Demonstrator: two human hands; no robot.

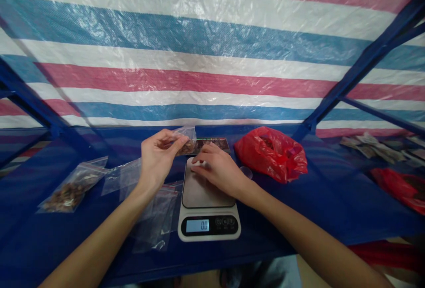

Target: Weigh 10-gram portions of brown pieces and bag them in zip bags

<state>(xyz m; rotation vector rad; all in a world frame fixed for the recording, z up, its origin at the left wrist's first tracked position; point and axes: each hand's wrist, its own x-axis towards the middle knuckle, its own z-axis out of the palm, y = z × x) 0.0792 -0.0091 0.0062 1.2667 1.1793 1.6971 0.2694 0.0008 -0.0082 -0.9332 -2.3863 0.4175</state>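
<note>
My left hand (159,153) pinches a small clear zip bag (188,144) with brown pieces inside, held up behind the scale's left side. Over the plate of the white kitchen scale (209,231) hovers my right hand (215,166), its fingers loosely bent and apart with nothing visible in them. The scale's display (197,226) reads 0.0. Behind the right hand lies a dark flat object (222,144), partly covered. Several flat clear zip bags (156,221) lie left of the scale, partly under my left forearm.
A filled zip bag (68,195) of brown pieces lies at the left. Right of the scale sits an open red plastic bag (275,159), with a small clear round item (246,172) beside it. Blue frame posts (345,75) flank the blue table (318,208); another red bag (398,186) lies far right.
</note>
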